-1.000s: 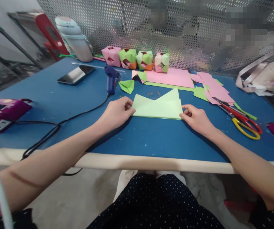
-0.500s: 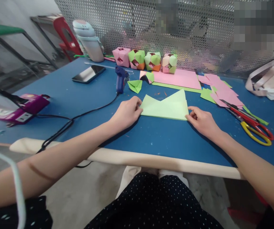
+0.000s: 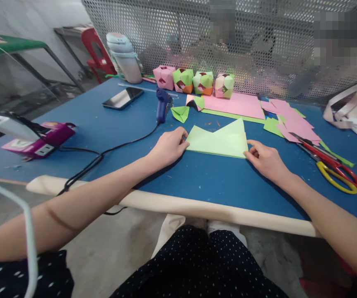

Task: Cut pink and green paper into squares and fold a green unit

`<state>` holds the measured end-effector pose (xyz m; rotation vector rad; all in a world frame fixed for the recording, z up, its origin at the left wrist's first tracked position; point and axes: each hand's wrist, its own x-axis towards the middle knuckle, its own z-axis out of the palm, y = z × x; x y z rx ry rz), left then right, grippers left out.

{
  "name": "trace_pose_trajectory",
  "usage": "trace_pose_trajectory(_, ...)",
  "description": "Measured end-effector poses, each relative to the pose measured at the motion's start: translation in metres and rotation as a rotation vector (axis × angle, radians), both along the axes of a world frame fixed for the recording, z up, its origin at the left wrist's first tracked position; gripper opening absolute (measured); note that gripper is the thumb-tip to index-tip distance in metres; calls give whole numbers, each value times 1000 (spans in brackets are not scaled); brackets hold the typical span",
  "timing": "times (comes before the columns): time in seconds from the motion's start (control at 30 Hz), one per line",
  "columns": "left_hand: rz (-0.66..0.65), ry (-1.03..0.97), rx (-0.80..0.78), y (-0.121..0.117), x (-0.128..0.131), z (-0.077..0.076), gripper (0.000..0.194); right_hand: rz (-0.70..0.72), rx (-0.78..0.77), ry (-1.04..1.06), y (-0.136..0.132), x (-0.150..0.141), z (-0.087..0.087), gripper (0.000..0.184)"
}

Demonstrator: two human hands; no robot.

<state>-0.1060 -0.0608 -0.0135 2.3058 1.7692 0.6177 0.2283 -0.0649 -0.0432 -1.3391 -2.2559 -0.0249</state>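
A light green sheet of paper (image 3: 217, 142), folded with a straight near edge and two raised points at the back, lies in front of me on the blue table. My left hand (image 3: 170, 145) pinches its left corner between thumb and fingers. At the opposite end, my right hand (image 3: 265, 157) grips the lower right corner the same way. Just behind the sheet sits a small folded green paper piece (image 3: 180, 114), and beside that a blue glue gun (image 3: 162, 106) with its black cord trailing left.
Several folded paper cubes (image 3: 203, 82) line the back, by pink sheets (image 3: 234, 105). Red-and-yellow scissors (image 3: 334, 167) and paper scraps (image 3: 293, 120) lie right. Leftward are a phone (image 3: 123, 98), a bottle (image 3: 125, 60) and a purple power strip (image 3: 46, 142). Cream padding (image 3: 178, 203) runs along the near edge.
The view has shifted slightly, so everything sits a little further right. Both hands keep their hold on the green paper, whose shape looks the same.
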Motion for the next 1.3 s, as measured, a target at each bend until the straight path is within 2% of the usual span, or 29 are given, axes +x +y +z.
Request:
trace_pose_trajectory(0.6,-26,152,68,-2,2,-8,18,9,29,-38,0,0,-3,38)
trace_pose_trajectory(0.83,-43,190,76,-2,2,-10,15,9,31,-67,-1,0,-3,43)
trace_pose_trajectory(1.0,-49,246,86,-4,3,-10,20,8,35,-95,-1,-1,-4,48)
trace_pose_trajectory(1.17,-66,358,125,-9,6,-7,21,-13,84,-248,-4,0,-1,51)
trace_pose_trajectory(1.3,-126,466,299,-6,2,-3,30,-22,219,-478,-6,-3,12,53)
